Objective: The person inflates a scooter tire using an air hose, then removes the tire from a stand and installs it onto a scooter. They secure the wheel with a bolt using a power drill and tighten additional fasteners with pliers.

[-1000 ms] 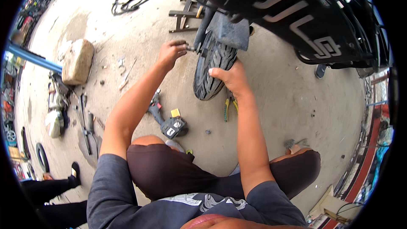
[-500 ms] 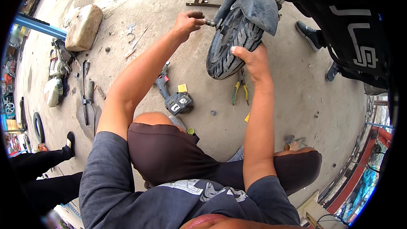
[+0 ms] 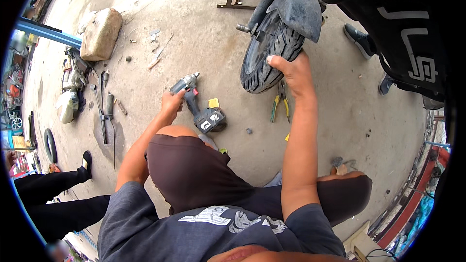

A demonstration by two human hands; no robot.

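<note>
My right hand [image 3: 293, 70] grips the black tyre of a motorbike front wheel [image 3: 257, 75], its thumb lying across the tread. A metal socket-like piece [image 3: 242, 28] sticks out at the wheel's hub, with no hand on it. Down on the floor to the left, my left hand [image 3: 173, 104] is closed at the rear of a grey and black cordless impact wrench [image 3: 192, 103]. The wrench lies on its side, and part of my fingers is hidden behind it. Yellow-handled pliers [image 3: 274, 106] lie below the tyre.
A grey mudguard [image 3: 297, 12] covers the wheel's top. A large stone [image 3: 101, 34] sits at the far left, with long tools [image 3: 103, 111] nearer me. A yellow card [image 3: 213, 103] lies beside the wrench. Other people's shoes [image 3: 359, 41] show at right and left [image 3: 86, 164].
My left hand has left the socket-like piece at the hub and come down and left onto the impact wrench. My right hand stays on the tyre.
</note>
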